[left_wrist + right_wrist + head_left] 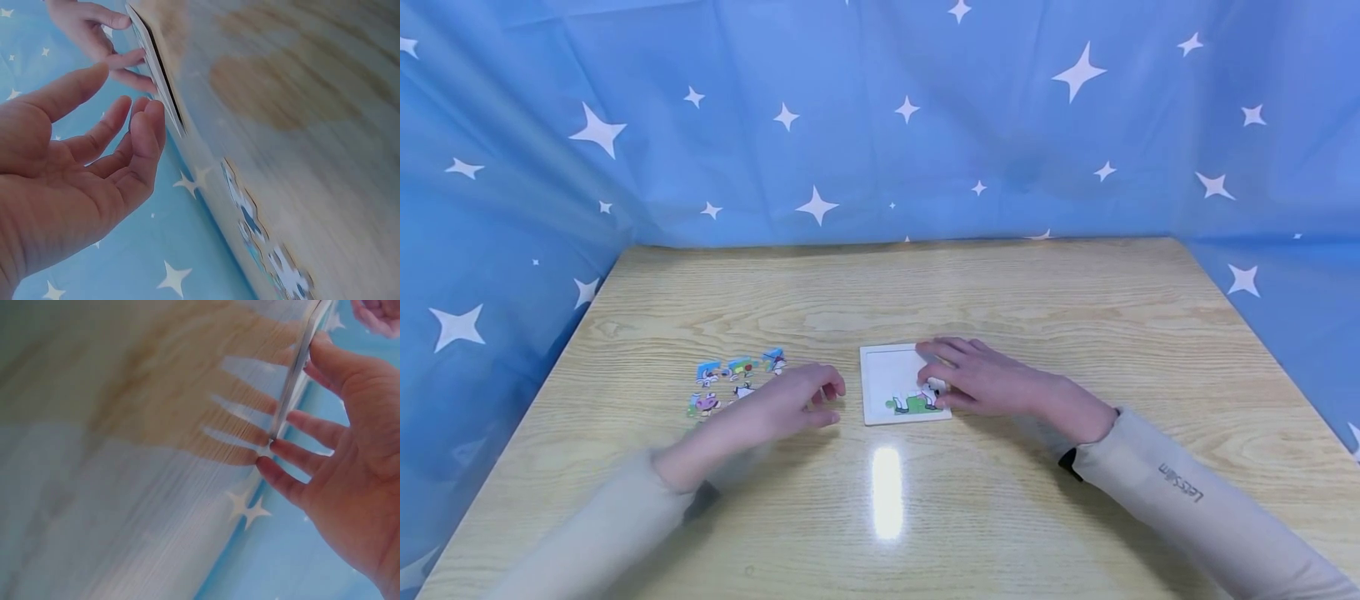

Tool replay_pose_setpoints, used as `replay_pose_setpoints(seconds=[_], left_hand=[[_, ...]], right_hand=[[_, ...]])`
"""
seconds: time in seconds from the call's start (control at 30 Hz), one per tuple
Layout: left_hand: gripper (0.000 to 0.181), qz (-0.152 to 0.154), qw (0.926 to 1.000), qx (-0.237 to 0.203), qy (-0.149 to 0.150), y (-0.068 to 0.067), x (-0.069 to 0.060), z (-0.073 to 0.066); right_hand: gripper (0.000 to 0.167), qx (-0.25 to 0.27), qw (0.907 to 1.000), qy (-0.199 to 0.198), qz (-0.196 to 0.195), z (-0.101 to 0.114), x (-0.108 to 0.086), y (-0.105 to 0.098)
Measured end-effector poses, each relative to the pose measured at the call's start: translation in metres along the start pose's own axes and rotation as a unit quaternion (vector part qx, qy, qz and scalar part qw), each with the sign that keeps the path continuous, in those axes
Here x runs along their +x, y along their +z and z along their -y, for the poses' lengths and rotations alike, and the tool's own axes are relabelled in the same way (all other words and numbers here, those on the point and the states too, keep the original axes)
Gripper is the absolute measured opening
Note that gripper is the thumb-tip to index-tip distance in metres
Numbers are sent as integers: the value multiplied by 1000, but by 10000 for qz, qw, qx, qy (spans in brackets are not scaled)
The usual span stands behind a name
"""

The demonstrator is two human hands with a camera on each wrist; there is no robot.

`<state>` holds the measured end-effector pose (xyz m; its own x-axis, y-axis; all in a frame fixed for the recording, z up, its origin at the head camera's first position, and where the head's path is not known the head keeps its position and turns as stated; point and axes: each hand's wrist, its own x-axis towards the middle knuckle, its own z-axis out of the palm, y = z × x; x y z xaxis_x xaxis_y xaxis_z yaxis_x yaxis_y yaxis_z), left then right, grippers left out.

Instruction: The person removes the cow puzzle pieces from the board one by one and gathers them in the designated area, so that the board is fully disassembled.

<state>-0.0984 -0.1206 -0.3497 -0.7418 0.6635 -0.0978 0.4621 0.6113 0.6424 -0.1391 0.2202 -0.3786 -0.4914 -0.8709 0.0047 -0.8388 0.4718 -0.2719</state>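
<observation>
A square white puzzle tray point(887, 365) lies on the table, with joined puzzle pieces point(916, 405) showing green ground and animal legs along its lower right. My right hand point(983, 380) rests over the tray's right side, fingers spread; in the right wrist view its fingertips touch the tray edge point(292, 375). Part of the pieces is hidden beneath those fingers. Left of the tray, my left hand point(786, 404) hovers above the table, fingers loosely bent and holding nothing. Several loose puzzle pieces point(706, 405) with cartoon animals lie beyond and left of it, some partly hidden by the hand.
The pale wooden table point(1037, 292) reaches back to a blue curtain point(865, 150) with white stars, which also hangs along both sides. A bright light reflection point(887, 492) shows on the wood in front of the tray.
</observation>
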Motion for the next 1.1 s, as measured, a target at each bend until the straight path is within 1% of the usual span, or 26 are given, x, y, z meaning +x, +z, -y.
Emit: replay_pose_setpoints(seconds=[0.07, 0.3, 0.5, 0.6, 0.63, 0.67, 0.73, 0.77, 0.83, 0.87, 0.9, 1.0, 1.07, 1.1], left_hand=[[22, 37, 10000, 39, 51, 2, 3, -1], [22, 125, 9999, 85, 31, 9, 15, -5], [20, 158, 9997, 120, 160, 13, 23, -6], [20, 182, 9996, 152, 180, 14, 26, -6], [21, 153, 9995, 129, 252, 19, 29, 2], [21, 182, 9995, 113, 226, 19, 30, 2], [21, 239, 9995, 102, 206, 20, 33, 2], [21, 260, 9994, 108, 198, 20, 34, 1], [21, 294, 9994, 118, 162, 20, 36, 0], [20, 352, 9992, 155, 81, 16, 35, -8], [19, 349, 9992, 171, 83, 16, 35, -9], [19, 368, 9991, 208, 67, 15, 37, -12], [19, 403, 9988, 271, 85, 15, 39, -13], [18, 421, 9987, 291, 75, 15, 41, -14]], right_hand=[[22, -3, 10000, 11, 7, 0, 0, 0], [24, 1, 9999, 88, 51, -2, -2, 1], [26, -35, 10000, 40, 52, -3, -1, 2], [28, 39, 10000, 37, 48, -4, -1, 3], [30, 73, 10000, 39, 44, -4, -1, 4], [32, 101, 9999, -31, -61, -12, -2, 11], [37, 170, 9997, -96, -153, -14, -2, 13], [39, 149, 9994, -167, -246, -18, -2, 17], [42, 142, 9991, -211, -333, -20, -3, 19], [43, 138, 9990, -225, -362, -20, -3, 19], [43, 143, 9994, -156, -280, -13, -3, 12], [46, 170, 9997, -32, -184, -8, -2, 7], [48, 205, 9996, 2, -184, -9, -3, 7], [49, 190, 9996, -25, -230, -13, -4, 11]])
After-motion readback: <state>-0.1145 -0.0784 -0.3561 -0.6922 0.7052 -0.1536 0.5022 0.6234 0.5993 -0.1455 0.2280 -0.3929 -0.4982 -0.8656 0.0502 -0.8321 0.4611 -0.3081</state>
